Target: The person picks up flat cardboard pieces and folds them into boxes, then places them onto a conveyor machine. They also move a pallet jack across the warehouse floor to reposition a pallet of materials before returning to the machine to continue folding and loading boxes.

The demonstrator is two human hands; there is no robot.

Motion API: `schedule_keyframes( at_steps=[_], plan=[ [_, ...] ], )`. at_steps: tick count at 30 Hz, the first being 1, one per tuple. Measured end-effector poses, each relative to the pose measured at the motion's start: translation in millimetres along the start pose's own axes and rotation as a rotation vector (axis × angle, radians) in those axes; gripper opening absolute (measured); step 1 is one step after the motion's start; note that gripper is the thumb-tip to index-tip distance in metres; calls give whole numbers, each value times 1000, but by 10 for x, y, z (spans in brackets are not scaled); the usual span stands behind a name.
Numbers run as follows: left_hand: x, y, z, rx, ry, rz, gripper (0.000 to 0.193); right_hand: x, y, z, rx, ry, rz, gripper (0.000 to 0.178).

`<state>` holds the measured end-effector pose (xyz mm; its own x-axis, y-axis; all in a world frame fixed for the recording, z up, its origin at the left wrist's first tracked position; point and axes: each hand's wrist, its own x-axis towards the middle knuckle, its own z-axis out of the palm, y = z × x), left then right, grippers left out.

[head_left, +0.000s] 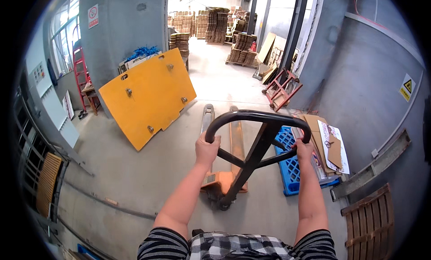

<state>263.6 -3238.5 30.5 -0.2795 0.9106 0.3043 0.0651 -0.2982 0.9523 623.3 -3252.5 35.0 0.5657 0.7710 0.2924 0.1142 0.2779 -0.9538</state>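
Note:
Both my arms reach forward to the black loop handle [265,115] of an orange pallet jack [220,179]. My left hand [207,150] is closed around the loop's left side. On the opposite side, my right hand [303,150] grips the loop near a small lever [279,144]; I cannot tell whether its fingers touch that lever. The jack's two forks [237,145] point away from me toward the doorway, with nothing resting on them. Its handle shaft leans back toward me, and the wheels below stand on the concrete floor.
A yellow board with casters [152,96] leans at the left. At right, a blue plastic pallet [287,170] carries flattened cardboard [316,125]. Beyond it lies a red hand cart [283,89] by the doorway. A wooden pallet [370,224] and a metal rail [372,165] lean along the right wall.

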Motion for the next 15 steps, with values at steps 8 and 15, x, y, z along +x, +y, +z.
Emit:
schedule_keyframes(
  at_steps=[8, 15],
  plan=[
    [2636, -756, 688, 47, 12, 67, 14, 1873, 594, 1675, -9, 26, -74, 8],
    [4578, -1365, 1640, 3, 66, -24, 13, 3866, 1338, 2751, 46, -51, -94, 9]
  ],
)
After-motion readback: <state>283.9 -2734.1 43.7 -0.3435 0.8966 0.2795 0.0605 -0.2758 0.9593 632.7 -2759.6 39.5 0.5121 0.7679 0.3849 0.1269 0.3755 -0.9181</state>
